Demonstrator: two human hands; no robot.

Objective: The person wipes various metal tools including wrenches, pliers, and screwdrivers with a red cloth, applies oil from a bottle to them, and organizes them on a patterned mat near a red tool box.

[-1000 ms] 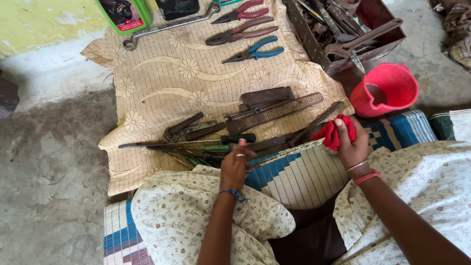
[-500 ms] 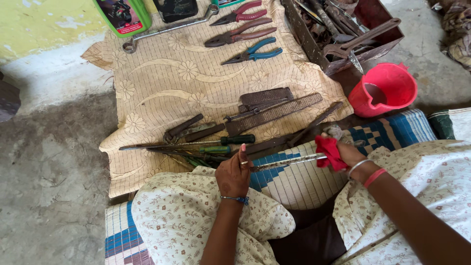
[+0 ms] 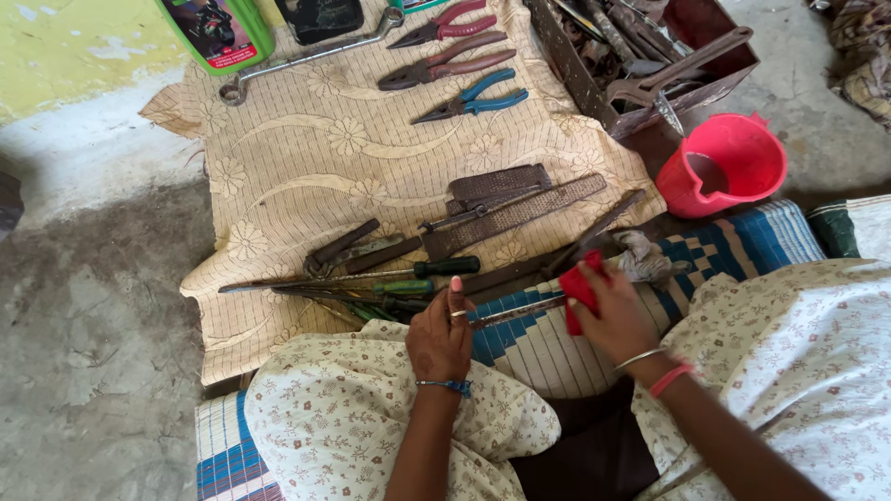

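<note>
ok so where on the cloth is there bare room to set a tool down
The widest bare patch of the cloth lies between the spanner and the screwdrivers, left of the pliers. It is crowded around the files and near the left hand and right hand.

Both forearms reach forward; left hand (image 3: 439, 336) curled in a grip, right hand (image 3: 617, 320) closed, fingers pinching.
</note>
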